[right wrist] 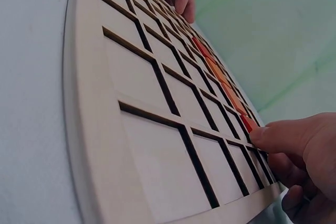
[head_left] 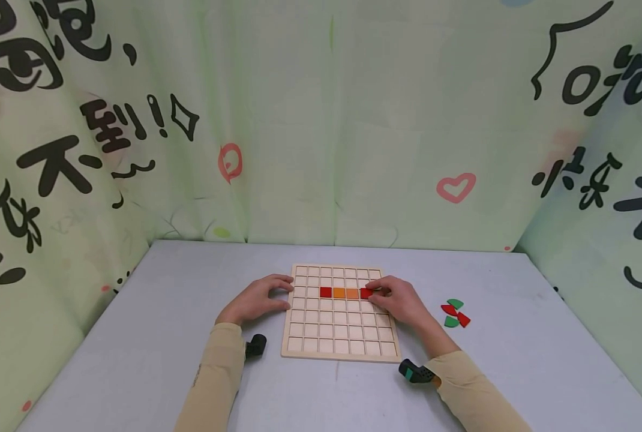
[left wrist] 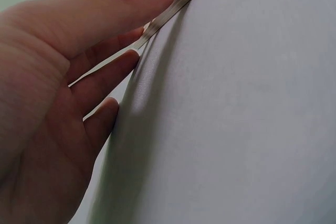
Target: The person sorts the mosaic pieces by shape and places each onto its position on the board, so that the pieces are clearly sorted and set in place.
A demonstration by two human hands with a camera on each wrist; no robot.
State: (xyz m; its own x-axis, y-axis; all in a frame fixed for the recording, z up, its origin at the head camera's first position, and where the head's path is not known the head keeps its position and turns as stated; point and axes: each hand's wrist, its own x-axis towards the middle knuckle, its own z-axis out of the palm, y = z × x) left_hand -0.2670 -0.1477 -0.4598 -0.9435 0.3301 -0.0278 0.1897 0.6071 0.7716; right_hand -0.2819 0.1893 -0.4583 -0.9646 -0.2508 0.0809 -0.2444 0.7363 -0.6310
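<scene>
A square wooden grid board (head_left: 341, 359) lies on the table, divided into many small cells. In one of its upper rows sit a red square tile (head_left: 326, 292), two orange tiles (head_left: 345, 293) and a second red tile (head_left: 365, 293) at the right end. My right hand (head_left: 399, 299) holds this right-hand red tile between thumb and fingers; the right wrist view shows the thumb on the tile (right wrist: 249, 123) at its cell. My left hand (head_left: 258, 300) rests against the board's left edge, fingers extended and thumb tip on the wooden rim (left wrist: 176, 10).
Right of the board lie several loose red and green pieces with a curved side, among them a green piece (head_left: 455, 303) and a red piece (head_left: 464, 319). The pale table (head_left: 153, 336) is bordered by printed curtains (head_left: 386, 120) at the back and sides.
</scene>
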